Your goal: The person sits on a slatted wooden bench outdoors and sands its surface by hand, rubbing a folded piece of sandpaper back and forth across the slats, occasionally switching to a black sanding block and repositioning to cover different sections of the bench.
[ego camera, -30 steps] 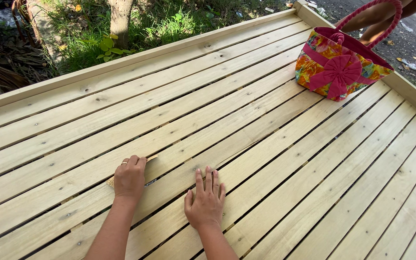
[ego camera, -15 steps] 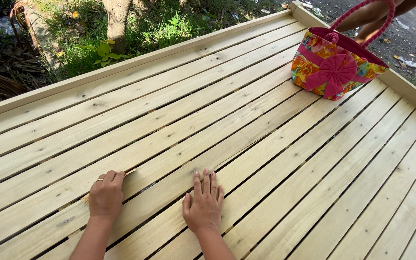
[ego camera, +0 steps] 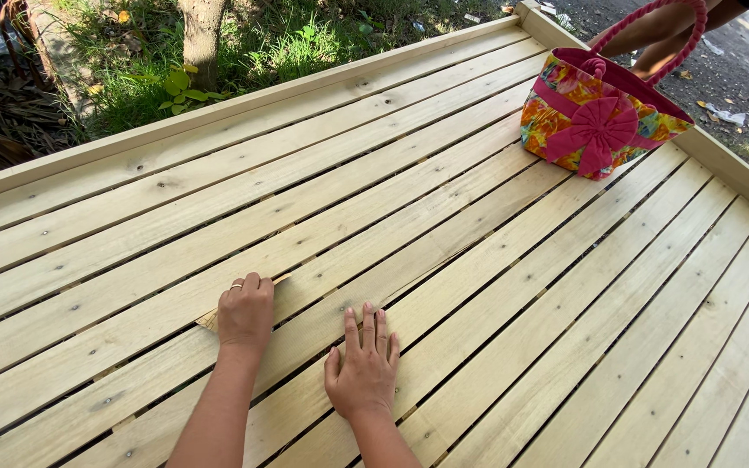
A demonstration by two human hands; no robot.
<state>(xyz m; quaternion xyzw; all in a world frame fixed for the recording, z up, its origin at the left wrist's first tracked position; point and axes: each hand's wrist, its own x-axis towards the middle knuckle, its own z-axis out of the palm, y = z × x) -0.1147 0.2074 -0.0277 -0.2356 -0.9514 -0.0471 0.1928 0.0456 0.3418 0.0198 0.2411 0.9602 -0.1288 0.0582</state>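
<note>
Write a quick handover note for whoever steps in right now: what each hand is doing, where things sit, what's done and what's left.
Left hand: curled, pressing a small tan sheet, probably sandpaper, flat on a slat of the wooden platform.
Right hand: open, palm down on the slats beside it, holding nothing.
Bag: floral, with pink handles, standing at the far right corner, well away from both hands.
A person's legs show just beyond the bag.
Done: the pictures cannot tell how much wood has been rubbed; the slats look alike.
Left: likely the rest of the surface.
</note>
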